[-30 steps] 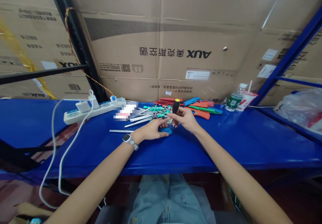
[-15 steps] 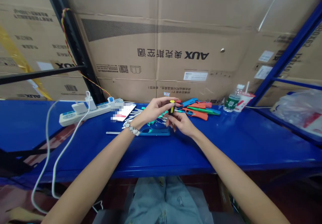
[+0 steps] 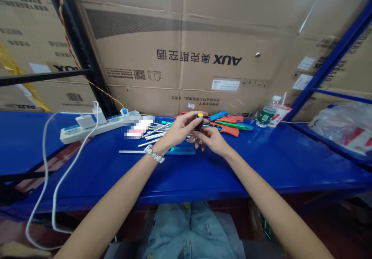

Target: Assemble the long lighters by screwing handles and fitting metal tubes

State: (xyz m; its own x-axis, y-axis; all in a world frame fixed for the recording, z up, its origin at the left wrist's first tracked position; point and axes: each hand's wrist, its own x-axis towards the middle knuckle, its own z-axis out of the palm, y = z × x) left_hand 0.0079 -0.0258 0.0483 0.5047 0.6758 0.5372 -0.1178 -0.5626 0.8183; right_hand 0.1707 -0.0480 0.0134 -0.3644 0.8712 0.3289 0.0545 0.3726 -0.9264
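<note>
A short black screwdriver (image 3: 199,123) with a yellow end cap stands roughly upright over the blue table. My left hand (image 3: 183,126), with a metal watch on its wrist, is closed around its handle with thumb and fingers. Just below and to the right, my right hand (image 3: 211,138) has its fingers bent in a pinch close to the lower end; what sits between them is hidden. In front of the hands lies a blue long-nosed lighter (image 3: 186,150). Loose metal tubes (image 3: 154,135) lie left of them, and orange lighter bodies (image 3: 229,130) and a green lighter body (image 3: 236,125) lie right.
A white power strip (image 3: 87,129) with plugs and cables lies at the left, beside a pixelated phone-like patch (image 3: 139,127). Toward the right stand a water bottle (image 3: 265,113) and a paper cup (image 3: 279,115). Cardboard boxes (image 3: 133,53) form the back wall.
The yellow cap has tilted to face me more, and the left hand has turned slightly over the handle. The whole view has shifted a little; the right hand stays close beneath.
</note>
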